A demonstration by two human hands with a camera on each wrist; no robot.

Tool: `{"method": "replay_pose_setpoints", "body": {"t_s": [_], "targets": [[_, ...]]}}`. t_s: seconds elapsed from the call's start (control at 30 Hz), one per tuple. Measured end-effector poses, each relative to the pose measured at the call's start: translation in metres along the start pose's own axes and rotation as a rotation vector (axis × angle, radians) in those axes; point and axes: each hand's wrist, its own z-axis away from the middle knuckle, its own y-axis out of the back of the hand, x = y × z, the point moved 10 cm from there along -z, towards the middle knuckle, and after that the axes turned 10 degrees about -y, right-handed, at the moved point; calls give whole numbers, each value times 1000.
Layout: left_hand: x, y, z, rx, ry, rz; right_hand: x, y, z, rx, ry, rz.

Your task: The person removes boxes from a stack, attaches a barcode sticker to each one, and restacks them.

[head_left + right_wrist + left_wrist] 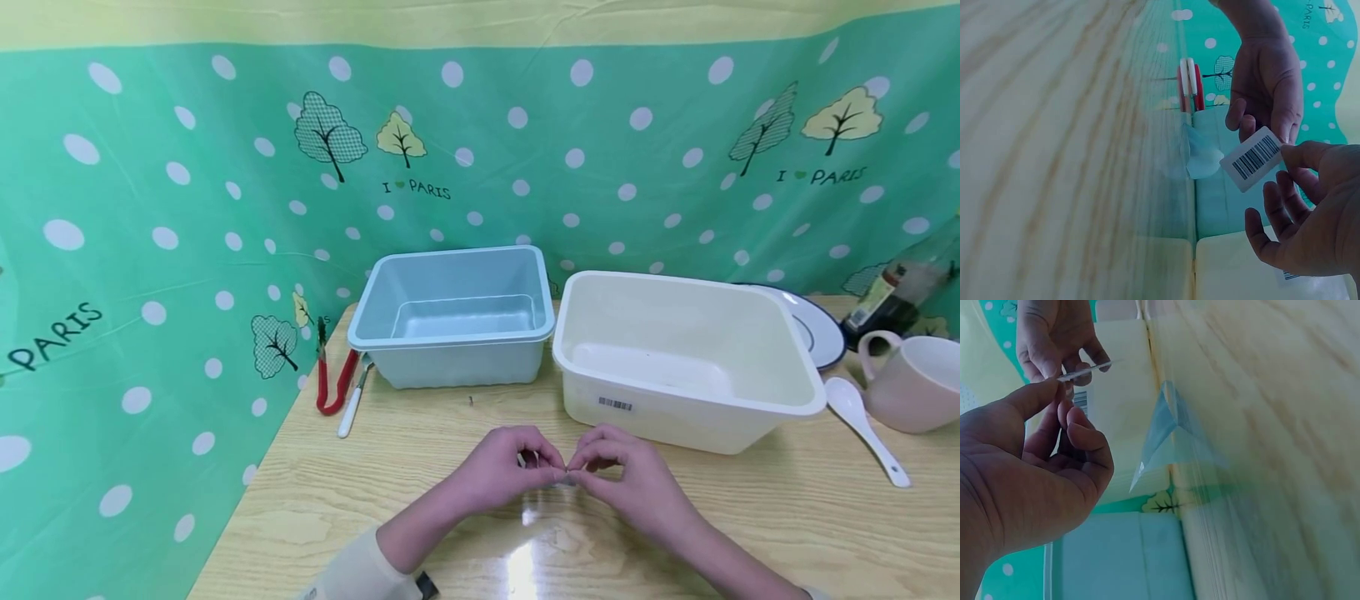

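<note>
A small white barcode label is held above the table, its striped face showing in the right wrist view and nearly edge-on in the left wrist view. My left hand pinches it at one end between thumb and index finger. Fingertip to fingertip with it, my right hand pinches the same end, its other fingers loosely bent. Below the hands, a folded piece of clear bluish film stands on the tabletop. From the head view, the fingers hide most of the label.
Behind the hands stand a light blue basin and a white basin. Red-handled pliers and a fork lie left. To the right are a white spoon, mug, plate and bottle.
</note>
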Motion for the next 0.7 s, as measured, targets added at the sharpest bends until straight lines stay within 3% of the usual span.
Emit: {"method": "replay_pose_setpoints", "body": {"t_s": [0.43, 0.57, 0.7], "targets": [[4, 1, -1, 23, -26, -15, 0, 4, -1, 21, -25, -53], [-3, 9, 0, 74, 32, -2, 4, 11, -2, 72, -68, -73], [-12, 23, 2, 172, 112, 49, 7, 17, -3, 118, -111, -79]]}}
